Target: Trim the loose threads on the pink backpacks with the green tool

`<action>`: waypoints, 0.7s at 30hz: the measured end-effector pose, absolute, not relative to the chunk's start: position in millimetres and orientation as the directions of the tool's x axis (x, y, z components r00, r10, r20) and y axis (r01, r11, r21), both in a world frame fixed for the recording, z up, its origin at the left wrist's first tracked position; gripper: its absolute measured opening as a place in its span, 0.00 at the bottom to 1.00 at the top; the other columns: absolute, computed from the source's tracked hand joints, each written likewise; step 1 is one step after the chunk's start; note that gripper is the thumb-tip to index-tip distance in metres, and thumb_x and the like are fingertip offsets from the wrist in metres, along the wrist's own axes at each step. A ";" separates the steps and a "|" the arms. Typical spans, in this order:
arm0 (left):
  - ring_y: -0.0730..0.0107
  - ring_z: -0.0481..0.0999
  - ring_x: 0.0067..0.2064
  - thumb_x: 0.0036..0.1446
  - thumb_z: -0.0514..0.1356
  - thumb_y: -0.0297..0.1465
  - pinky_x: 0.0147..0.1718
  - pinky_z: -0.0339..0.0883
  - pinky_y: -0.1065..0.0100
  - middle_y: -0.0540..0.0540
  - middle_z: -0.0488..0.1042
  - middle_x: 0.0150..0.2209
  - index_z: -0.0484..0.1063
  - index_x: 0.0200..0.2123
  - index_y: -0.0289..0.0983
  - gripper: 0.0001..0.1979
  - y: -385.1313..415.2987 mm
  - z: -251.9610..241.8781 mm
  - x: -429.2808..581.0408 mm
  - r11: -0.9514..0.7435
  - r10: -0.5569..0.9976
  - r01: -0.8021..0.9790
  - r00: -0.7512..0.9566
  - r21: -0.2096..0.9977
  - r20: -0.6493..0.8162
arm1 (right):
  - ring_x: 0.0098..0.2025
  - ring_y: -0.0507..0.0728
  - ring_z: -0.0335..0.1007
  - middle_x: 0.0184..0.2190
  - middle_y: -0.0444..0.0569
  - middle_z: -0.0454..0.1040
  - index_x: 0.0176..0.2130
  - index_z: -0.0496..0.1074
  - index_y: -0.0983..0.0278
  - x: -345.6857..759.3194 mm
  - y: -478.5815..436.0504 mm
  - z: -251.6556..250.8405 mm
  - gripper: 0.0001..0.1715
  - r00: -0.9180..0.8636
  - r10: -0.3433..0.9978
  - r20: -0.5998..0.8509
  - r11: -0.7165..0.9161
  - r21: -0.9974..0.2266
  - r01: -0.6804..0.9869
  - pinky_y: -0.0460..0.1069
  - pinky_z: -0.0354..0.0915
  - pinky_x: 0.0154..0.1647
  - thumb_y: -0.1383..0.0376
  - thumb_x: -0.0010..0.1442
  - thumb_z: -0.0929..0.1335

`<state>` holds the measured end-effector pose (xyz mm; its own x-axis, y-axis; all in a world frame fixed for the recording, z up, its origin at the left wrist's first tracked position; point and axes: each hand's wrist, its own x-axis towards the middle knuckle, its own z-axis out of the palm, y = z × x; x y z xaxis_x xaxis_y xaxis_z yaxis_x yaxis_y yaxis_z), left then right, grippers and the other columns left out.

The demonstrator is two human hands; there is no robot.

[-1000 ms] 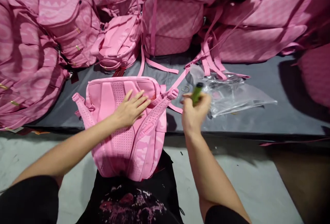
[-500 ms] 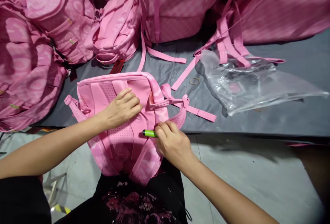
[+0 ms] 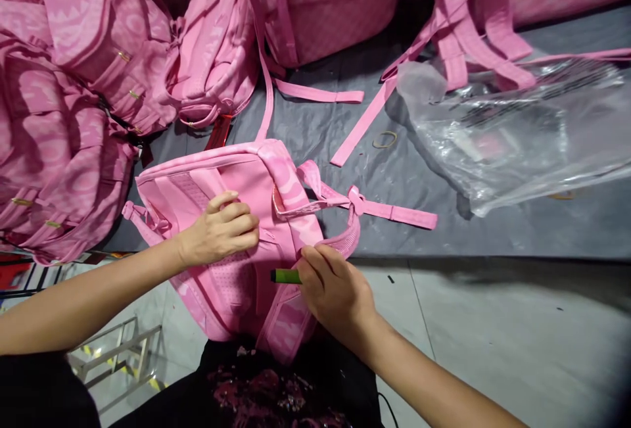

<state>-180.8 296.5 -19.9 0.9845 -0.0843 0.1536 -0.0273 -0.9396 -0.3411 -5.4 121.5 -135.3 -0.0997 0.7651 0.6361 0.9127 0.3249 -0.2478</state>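
A pink backpack (image 3: 256, 191) lies back side up, half on the grey table and half over its front edge against my lap. My left hand (image 3: 219, 229) rests on its padded back panel with the fingers curled and pressed into the fabric. My right hand (image 3: 332, 290) is closed around a small green lighter (image 3: 284, 276), whose tip points left at the backpack's right shoulder strap (image 3: 340, 244). A knotted pink strap (image 3: 394, 212) trails off to the right from the backpack.
Piles of pink backpacks (image 3: 89, 86) crowd the back and left of the grey table (image 3: 493, 231). A crumpled clear plastic bag (image 3: 517, 132) lies at the right, a rubber band (image 3: 384, 140) near it. Loose pink straps (image 3: 320, 95) cross the table. The floor lies below.
My right hand swung the green lighter from near the plastic bag down to the backpack's right strap and now holds it there. My left hand's fingers curled. The view tilted downward.
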 end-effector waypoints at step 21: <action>0.67 0.68 0.45 0.64 0.53 0.23 0.67 0.41 0.53 0.50 0.75 0.39 0.73 0.35 0.40 0.11 282.8 -51.5 -184.5 -0.969 -0.023 0.012 0.990 -0.247 0.137 | 0.52 0.64 0.65 0.47 0.60 0.77 0.41 0.74 0.69 -24.2 115.6 -125.5 0.10 -0.082 0.776 0.625 0.282 -0.228 0.932 0.53 0.68 0.44 0.73 0.65 0.63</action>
<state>-184.5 282.8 -51.5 0.9904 -0.0229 0.1366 0.0116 -0.9690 -0.2467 -24.2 115.6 -125.5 -0.0821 0.7762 0.6251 0.9321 0.2819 -0.2276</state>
